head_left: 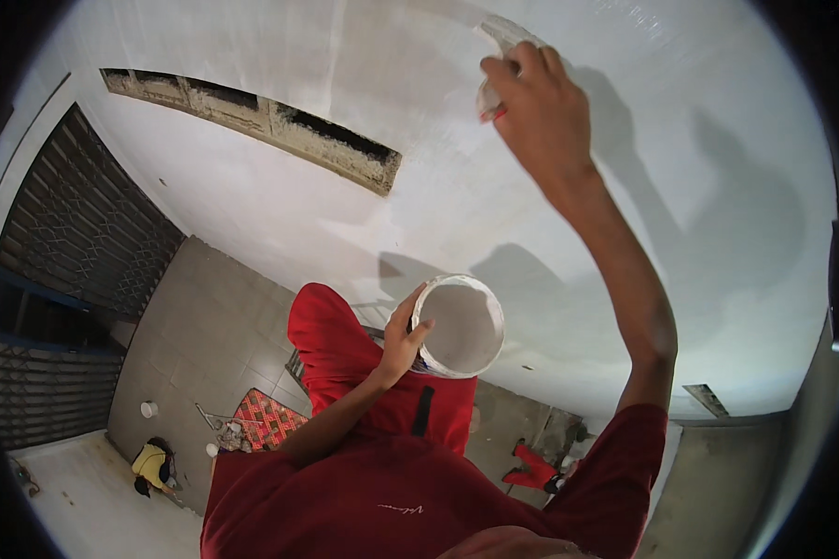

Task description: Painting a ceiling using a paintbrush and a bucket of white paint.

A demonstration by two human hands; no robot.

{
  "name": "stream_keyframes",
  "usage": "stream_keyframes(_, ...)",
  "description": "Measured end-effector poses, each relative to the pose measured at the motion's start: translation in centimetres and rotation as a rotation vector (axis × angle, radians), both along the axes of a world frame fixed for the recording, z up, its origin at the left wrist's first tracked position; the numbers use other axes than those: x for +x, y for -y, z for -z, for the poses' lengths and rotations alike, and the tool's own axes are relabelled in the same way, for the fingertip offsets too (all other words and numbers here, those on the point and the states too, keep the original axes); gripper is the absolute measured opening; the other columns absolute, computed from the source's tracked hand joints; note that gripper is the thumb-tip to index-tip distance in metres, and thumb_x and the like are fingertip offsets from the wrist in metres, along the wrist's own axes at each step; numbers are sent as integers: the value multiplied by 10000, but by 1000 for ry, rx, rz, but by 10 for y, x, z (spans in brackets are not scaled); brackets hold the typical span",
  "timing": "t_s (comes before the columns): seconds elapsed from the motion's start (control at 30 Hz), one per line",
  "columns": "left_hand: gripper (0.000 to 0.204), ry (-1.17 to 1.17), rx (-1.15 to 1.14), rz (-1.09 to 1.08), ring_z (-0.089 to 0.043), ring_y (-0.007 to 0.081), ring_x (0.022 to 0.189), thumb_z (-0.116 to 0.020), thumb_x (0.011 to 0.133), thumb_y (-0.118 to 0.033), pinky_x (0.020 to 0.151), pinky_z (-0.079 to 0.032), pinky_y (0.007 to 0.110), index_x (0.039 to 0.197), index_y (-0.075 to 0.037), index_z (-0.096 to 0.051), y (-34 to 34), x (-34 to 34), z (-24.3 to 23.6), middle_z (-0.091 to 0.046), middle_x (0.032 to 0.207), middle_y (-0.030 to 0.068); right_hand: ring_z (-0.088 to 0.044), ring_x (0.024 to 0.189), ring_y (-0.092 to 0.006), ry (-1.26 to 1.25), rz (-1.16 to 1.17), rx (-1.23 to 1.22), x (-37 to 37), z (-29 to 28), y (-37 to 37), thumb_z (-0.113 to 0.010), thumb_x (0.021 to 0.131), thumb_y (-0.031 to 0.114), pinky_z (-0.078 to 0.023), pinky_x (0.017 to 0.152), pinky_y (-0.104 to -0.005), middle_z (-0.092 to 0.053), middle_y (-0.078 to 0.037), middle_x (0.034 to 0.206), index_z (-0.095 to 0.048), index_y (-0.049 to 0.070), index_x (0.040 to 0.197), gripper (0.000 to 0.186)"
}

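My right hand (543, 102) is raised high on the white wall (438, 196) with its fingers closed round a paint-covered brush (505, 35). The brush's pale head lies against the wall, and a bit of red shows at its lower end. My left hand (405, 337) grips the side of a round white bucket (461, 326), with the thumb over the rim. Whitish-grey paint shows inside the bucket, which sits in front of my red trousers. The fingers on the bucket's outer side are partly hidden.
Left of my right hand, a long slot (252, 116) with rough edges opens in the wall. A folding metal gate (75, 224) stands far left. Far below on the tiled floor (191, 307) are a patterned red cloth (268, 419), a small white pot (148, 409) and a person in yellow (152, 466).
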State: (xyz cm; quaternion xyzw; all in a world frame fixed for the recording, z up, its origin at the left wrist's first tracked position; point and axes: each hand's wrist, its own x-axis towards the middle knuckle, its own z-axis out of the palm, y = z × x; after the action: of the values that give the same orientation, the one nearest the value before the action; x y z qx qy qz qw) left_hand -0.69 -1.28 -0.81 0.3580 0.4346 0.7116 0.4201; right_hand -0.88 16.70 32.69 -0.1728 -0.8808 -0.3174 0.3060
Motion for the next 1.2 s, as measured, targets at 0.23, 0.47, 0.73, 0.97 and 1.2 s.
stream_keyframes(0.23,581,-38,-7,-5,-502,252,1268,-615,842,-36,1072,-362,345,1395,16,-445,6,3,1,-540,1361,172,-575,916,-308,234,64,125,-18,194,-25,-612,764,128,-533,694,-321,-599,-244,1002,-613,19,893,169)
stream_keyframes(0.47,572,-92,-21,-29,-500,285,1274,-610,852,-79,1072,-362,354,1391,17,-445,4,6,11,-540,1356,185,-588,905,-282,189,-106,-610,-14,235,-27,-680,737,124,-519,689,-452,-576,-92,909,-643,112,851,121)
stream_keyframes(0.73,577,50,-7,-4,-512,261,1255,-617,849,-48,1060,-370,344,1398,2,-447,3,3,-2,-541,1349,178,-609,886,-255,-80,1,-177,-19,50,-17,-653,754,101,-525,723,-421,-616,-36,918,-688,168,1022,278)
stream_keyframes(0.97,589,-108,-46,-24,-522,273,1241,-624,838,-77,1054,-373,351,1395,5,-448,1,1,1,-558,1328,179,-609,929,-262,13,194,126,-22,94,-15,-678,743,123,-556,663,-334,-574,-82,1028,-674,158,1000,260)
stream_keyframes(1.2,601,-80,-35,-21,-509,284,1257,-621,822,-81,1065,-362,360,1389,17,-448,4,4,1,-549,1344,182,-590,852,-297,265,-88,-330,-16,279,-27,-688,739,165,-556,628,-330,-542,-162,854,-635,42,777,138)
